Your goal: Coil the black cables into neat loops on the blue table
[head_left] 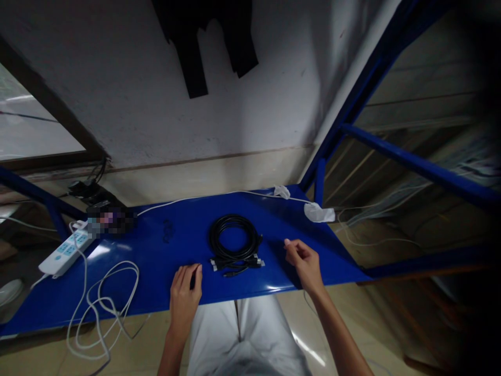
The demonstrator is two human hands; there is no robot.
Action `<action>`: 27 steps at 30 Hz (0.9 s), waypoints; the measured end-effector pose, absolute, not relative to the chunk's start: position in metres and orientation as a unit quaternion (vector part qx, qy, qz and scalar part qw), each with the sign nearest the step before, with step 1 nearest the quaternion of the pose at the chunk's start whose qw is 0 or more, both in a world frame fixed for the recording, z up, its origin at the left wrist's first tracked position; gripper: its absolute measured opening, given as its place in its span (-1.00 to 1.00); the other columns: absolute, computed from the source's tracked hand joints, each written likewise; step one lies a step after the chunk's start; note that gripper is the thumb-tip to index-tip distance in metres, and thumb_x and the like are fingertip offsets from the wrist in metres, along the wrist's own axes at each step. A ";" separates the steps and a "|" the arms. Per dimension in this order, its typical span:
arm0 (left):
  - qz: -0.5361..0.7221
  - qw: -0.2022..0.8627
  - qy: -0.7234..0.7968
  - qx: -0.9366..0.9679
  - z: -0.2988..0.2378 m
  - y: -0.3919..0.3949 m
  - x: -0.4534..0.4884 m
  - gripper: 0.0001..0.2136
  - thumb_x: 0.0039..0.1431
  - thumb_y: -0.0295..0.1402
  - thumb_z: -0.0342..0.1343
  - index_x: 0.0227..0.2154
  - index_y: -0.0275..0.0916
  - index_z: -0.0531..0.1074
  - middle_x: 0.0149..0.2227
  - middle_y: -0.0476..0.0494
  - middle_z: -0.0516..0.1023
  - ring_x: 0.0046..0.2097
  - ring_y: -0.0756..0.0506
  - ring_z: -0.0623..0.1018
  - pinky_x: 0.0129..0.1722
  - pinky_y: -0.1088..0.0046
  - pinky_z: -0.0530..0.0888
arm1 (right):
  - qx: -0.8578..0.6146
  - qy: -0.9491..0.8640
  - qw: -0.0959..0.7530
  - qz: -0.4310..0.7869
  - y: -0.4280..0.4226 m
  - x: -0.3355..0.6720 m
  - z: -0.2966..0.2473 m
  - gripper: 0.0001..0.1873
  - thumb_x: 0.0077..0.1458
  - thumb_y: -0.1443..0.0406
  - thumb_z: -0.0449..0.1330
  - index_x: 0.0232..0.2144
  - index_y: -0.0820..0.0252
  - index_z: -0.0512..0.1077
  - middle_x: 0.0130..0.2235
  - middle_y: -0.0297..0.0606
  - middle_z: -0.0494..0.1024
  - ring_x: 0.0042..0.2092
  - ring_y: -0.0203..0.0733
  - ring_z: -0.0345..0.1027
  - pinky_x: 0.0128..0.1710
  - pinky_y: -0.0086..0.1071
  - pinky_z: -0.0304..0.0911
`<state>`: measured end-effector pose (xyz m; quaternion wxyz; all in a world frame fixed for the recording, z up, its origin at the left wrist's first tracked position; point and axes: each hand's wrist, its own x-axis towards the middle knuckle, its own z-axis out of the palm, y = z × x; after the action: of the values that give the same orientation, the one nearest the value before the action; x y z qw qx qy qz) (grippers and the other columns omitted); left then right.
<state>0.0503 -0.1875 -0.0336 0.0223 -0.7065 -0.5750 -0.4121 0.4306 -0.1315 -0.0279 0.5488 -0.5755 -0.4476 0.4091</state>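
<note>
A coiled black cable (217, 249) lies flat on the blue table (164, 282), between my two hands. Several connector ends, some of them silver-tipped, gather at the near side of the coil. Left of it, near the front edge, my left hand (185, 287) rests with curled fingers, thumb tip close to the forefinger, and I see nothing in it. My right hand (307, 263) is held to the right of the coil, fingers bent in and thumb against the forefinger, with nothing visible in the grip. Neither hand touches the cable.
A white power strip (70, 248) sits at the left end, beside a loose tangle of white cable (104, 303) hanging over the front edge. Crumpled white scraps (319, 212) lie at the back right. Blue frame bars (422, 162) rise on the right.
</note>
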 end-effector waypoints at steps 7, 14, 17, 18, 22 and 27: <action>-0.415 0.029 -0.574 -0.706 -0.036 -0.187 0.050 -0.90 0.48 -0.45 0.16 -0.04 -0.17 0.53 -0.17 -0.17 0.66 -0.13 -0.19 0.65 0.01 0.16 0.56 | -0.578 -0.446 0.552 0.403 -0.132 0.428 -0.020 -0.48 0.23 -0.16 0.37 -0.38 0.15 0.49 -0.53 -0.38 0.28 -0.48 -0.27 0.09 -0.51 -0.37 -0.02; -0.408 0.023 -0.578 -0.706 -0.034 -0.187 0.050 -0.91 0.50 -0.43 0.15 -0.05 -0.17 0.53 -0.17 -0.17 0.65 -0.12 -0.19 0.65 0.00 0.17 0.56 | -0.582 -0.452 0.550 0.393 -0.132 0.427 -0.017 -0.45 0.23 -0.19 0.36 -0.40 0.15 0.47 -0.53 -0.35 0.31 -0.48 -0.26 0.11 -0.51 -0.36 0.01; -0.412 0.021 -0.580 -0.703 -0.032 -0.187 0.051 -0.92 0.50 -0.42 0.14 -0.07 -0.17 0.53 -0.19 -0.18 0.65 -0.13 -0.19 0.64 -0.03 0.19 0.56 | -0.584 -0.449 0.548 0.397 -0.132 0.427 -0.020 -0.45 0.22 -0.19 0.36 -0.40 0.15 0.47 -0.53 -0.36 0.31 -0.48 -0.26 0.11 -0.51 -0.36 0.01; -0.412 0.021 -0.580 -0.702 -0.031 -0.187 0.051 -0.91 0.50 -0.41 0.14 -0.08 -0.17 0.54 -0.19 -0.18 0.65 -0.13 -0.19 0.64 -0.04 0.19 0.56 | -0.583 -0.448 0.548 0.400 -0.131 0.428 -0.020 -0.45 0.22 -0.19 0.36 -0.39 0.15 0.47 -0.53 -0.36 0.30 -0.48 -0.26 0.10 -0.50 -0.37 0.00; -0.408 0.020 -0.581 -0.704 -0.030 -0.186 0.051 -0.91 0.51 -0.40 0.13 -0.08 -0.17 0.54 -0.19 -0.18 0.65 -0.14 -0.19 0.64 -0.06 0.20 0.55 | -0.576 -0.448 0.547 0.410 -0.131 0.428 -0.022 -0.46 0.23 -0.18 0.36 -0.38 0.15 0.48 -0.52 -0.37 0.29 -0.47 -0.26 0.10 -0.48 -0.36 0.01; -0.406 0.020 -0.579 -0.707 -0.032 -0.185 0.050 -0.90 0.52 -0.38 0.11 -0.07 -0.17 0.53 -0.21 -0.17 0.63 -0.15 -0.19 0.63 -0.01 0.17 0.55 | -0.577 -0.450 0.548 0.406 -0.131 0.429 -0.022 -0.47 0.22 -0.17 0.37 -0.39 0.14 0.48 -0.53 -0.37 0.33 -0.47 -0.26 0.12 -0.48 -0.37 0.02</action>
<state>0.0501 -0.1852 -0.0320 0.0203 -0.7066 -0.5789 -0.4064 0.4286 -0.1312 -0.0219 0.5476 -0.5773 -0.4497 0.4058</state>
